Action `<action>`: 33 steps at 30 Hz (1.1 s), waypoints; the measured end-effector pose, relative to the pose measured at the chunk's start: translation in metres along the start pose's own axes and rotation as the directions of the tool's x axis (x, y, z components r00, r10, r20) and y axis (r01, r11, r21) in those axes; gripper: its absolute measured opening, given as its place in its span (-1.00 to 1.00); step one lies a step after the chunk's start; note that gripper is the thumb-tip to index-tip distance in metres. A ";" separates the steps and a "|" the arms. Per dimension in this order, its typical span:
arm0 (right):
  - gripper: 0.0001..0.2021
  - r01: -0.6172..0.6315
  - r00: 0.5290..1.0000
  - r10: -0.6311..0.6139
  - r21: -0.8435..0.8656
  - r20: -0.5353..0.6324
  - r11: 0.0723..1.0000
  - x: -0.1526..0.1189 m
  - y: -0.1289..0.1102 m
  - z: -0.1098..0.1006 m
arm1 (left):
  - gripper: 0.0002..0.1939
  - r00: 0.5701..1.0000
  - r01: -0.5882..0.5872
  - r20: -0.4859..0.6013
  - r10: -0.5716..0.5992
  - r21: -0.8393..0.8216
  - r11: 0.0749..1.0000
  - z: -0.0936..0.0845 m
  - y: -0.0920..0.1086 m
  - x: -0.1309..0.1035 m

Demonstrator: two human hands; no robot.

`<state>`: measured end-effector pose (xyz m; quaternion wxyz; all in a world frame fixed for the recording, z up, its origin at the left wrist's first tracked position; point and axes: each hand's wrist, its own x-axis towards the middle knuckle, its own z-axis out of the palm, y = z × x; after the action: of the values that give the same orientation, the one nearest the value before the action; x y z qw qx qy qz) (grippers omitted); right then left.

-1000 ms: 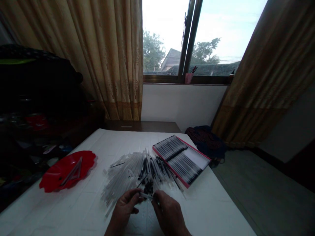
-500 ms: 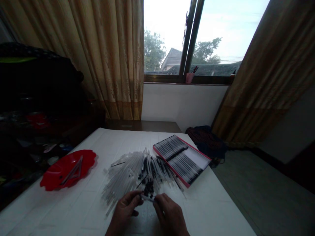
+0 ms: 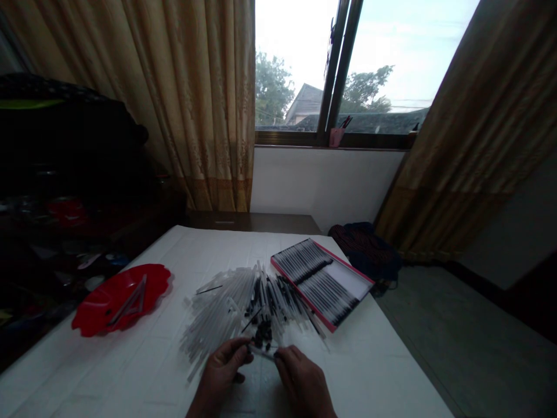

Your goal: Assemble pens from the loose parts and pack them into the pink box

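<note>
Since the earlier frame, the right hand (image 3: 304, 377) has drawn slightly away from the left hand (image 3: 224, 366), so that more of the slim pale tube (image 3: 262, 352) shows between them; the left hand has barely moved. The tube is at the lower centre of the frame, slanting a little down toward its right end. The left thumb and forefinger are closed on its left end, while the right thumb and fingers pinch the other; something dark shows at the right fingertips, too small to tell what. Just above the tube lies a small clump of black pieces (image 3: 263, 332). Beyond and to the left of it, a wide heap of clear tubes (image 3: 217, 316) fans out over the white table (image 3: 374, 371), and black-and-clear sticks (image 3: 272, 293) lie loosely at its right side, in the centre of the frame. Right of centre, a red-edged box (image 3: 348, 280) holds two rows of dark-ended sticks, with a white stretch of its floor bare. At the lower left, a red scalloped plate (image 3: 152, 276) carries clear strips (image 3: 130, 302). Gold curtains (image 3: 217, 104) flank the window (image 3: 395, 40) at the top, where a pink cup (image 3: 336, 137) stands on the sill.
</note>
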<state>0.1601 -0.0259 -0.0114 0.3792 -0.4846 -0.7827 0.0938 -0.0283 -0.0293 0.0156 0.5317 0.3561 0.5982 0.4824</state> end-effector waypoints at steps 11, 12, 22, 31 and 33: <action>-0.70 -0.009 1.000 0.011 -0.037 0.028 0.999 -0.002 0.001 0.003 | -0.54 1.000 0.009 0.016 -0.009 -0.014 1.000 -0.002 0.005 -0.003; -0.71 -0.005 0.999 0.006 -0.028 0.032 1.000 -0.001 0.000 0.002 | -0.55 1.000 0.008 0.015 -0.008 -0.016 1.000 -0.002 0.005 -0.004; -0.78 -0.061 0.996 0.055 0.091 0.073 0.994 0.003 -0.005 -0.012 | -0.56 1.000 -0.009 -0.001 0.009 -0.056 0.998 -0.002 0.002 -0.003; -0.63 -0.100 0.994 0.093 0.163 0.052 0.981 0.005 -0.004 -0.015 | -0.41 0.998 -0.061 0.025 0.060 0.037 0.997 -0.007 -0.004 0.000; -0.62 -0.094 0.995 0.086 0.156 0.053 0.983 0.005 -0.004 -0.016 | -0.42 0.998 -0.068 -0.005 0.069 0.092 0.993 -0.006 -0.005 0.002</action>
<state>0.1670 -0.0272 0.0049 0.3940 -0.4855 -0.7585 0.1838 -0.0342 -0.0304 0.0103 0.4956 0.3984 0.6092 0.4739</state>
